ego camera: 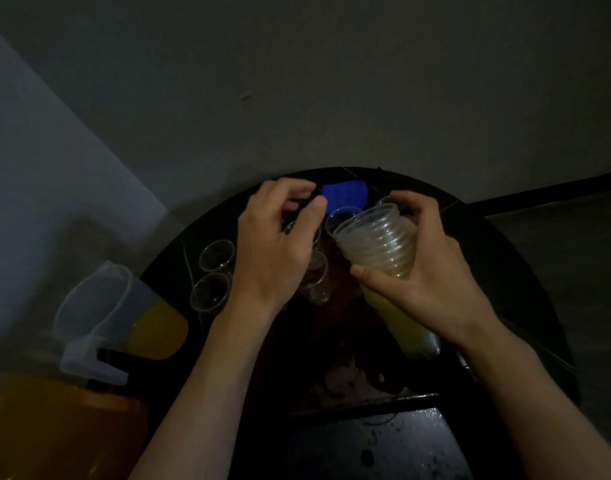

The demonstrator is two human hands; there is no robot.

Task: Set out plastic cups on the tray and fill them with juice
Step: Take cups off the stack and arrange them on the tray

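In dim light, my right hand grips a tilted stack of clear plastic cups over the dark round tray. Several single cups stand on the tray: two at the left, one by the stack's mouth, and others partly under my left hand. My left hand hovers over those cups with fingers and thumb curled downward; whether it holds a cup is hidden in the dark. A clear pitcher of orange juice stands at the tray's left edge.
A blue object lies at the tray's far side. A large container of orange liquid fills the bottom left corner. A dark stained surface sits below the tray. Grey walls rise behind.
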